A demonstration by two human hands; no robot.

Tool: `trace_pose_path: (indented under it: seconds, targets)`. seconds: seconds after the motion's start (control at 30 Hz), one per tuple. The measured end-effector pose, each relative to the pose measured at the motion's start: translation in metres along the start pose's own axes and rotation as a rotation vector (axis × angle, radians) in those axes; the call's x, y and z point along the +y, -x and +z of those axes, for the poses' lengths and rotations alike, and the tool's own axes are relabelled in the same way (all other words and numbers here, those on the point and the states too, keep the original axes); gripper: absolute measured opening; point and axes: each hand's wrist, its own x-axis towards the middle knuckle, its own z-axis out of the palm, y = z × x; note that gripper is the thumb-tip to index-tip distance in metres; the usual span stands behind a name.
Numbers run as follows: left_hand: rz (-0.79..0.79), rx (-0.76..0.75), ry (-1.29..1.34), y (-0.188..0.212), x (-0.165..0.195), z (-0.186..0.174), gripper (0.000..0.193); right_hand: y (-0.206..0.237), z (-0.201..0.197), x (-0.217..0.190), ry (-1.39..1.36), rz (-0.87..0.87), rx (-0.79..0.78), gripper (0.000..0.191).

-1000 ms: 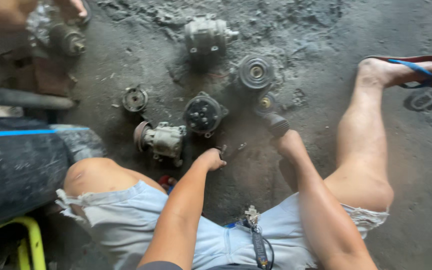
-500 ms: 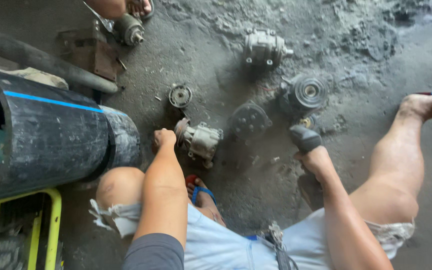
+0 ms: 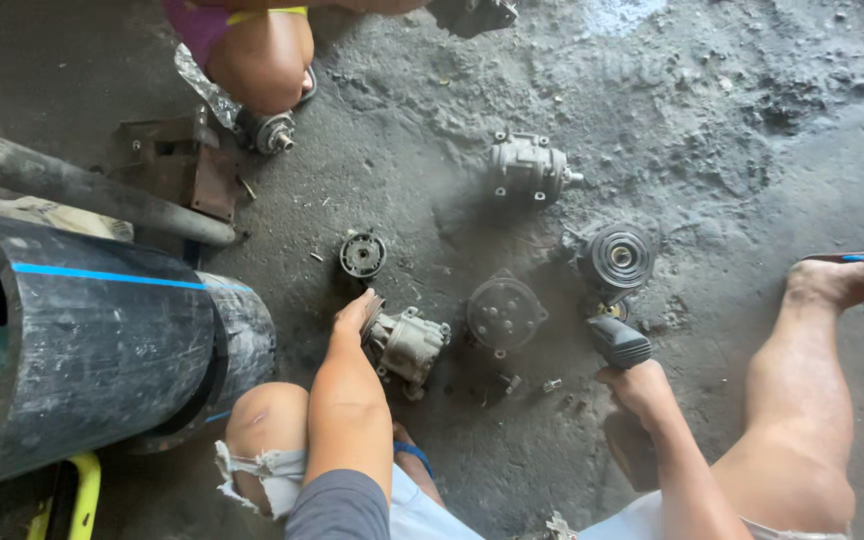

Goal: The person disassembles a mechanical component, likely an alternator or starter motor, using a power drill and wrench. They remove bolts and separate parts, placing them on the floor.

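I sit on a dirty concrete floor. My left hand (image 3: 354,318) rests against the end of a grey metal compressor body (image 3: 410,345) lying between my knees. My right hand (image 3: 637,385) grips the dark handle of a tool (image 3: 616,340) whose tip points at a compressor with a round pulley (image 3: 617,258). A round dark end plate (image 3: 504,312) lies between the two hands. A small round clutch part (image 3: 362,254) lies just beyond my left hand. Another grey compressor (image 3: 527,168) lies farther out.
A large black pipe with a blue stripe (image 3: 92,335) lies at my left, a thinner dark pipe (image 3: 82,190) behind it. Another person's knee (image 3: 262,55) is at the top, beside a rusty metal block (image 3: 177,165) and a small metal part (image 3: 270,130). Loose bolts lie near my right hand.
My left hand has moved from the floor to the end of the grey compressor body. The view has swung left, showing the big black pipe. My right hand keeps hold of the tool.
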Motion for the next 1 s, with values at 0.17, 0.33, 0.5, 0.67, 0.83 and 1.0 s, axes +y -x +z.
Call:
trace_pose_path:
  seconds: [0.17, 0.33, 0.5, 0.67, 0.83, 1.0]
  targets:
    - [0.225, 0.379, -0.092, 0.016, -0.009, 0.021, 0.076, 0.009, -0.007, -0.010, -0.008, -0.005, 0.045, 0.021]
    - [0.620, 0.392, -0.437, 0.065, -0.014, 0.057, 0.086, 0.026, -0.016, -0.015, -0.003, -0.121, 0.050, 0.023]
    - [0.964, 0.421, -0.665, 0.122, -0.042, 0.059, 0.080, 0.040, -0.020, -0.018, -0.078, -0.201, -0.061, 0.033]
    - [0.935, 0.385, -0.730, 0.144, -0.077, 0.017, 0.106, 0.079, -0.015, -0.042, 0.000, -0.209, -0.042, 0.042]
    - [0.707, 0.360, -0.711, 0.137, -0.084, -0.014, 0.114, 0.157, -0.015, -0.085, -0.081, -0.577, -0.103, 0.077]
    - [0.749, 0.329, -0.676, 0.134, -0.071, -0.006, 0.113, 0.181, -0.007, -0.104, -0.052, -0.770, -0.115, 0.074]
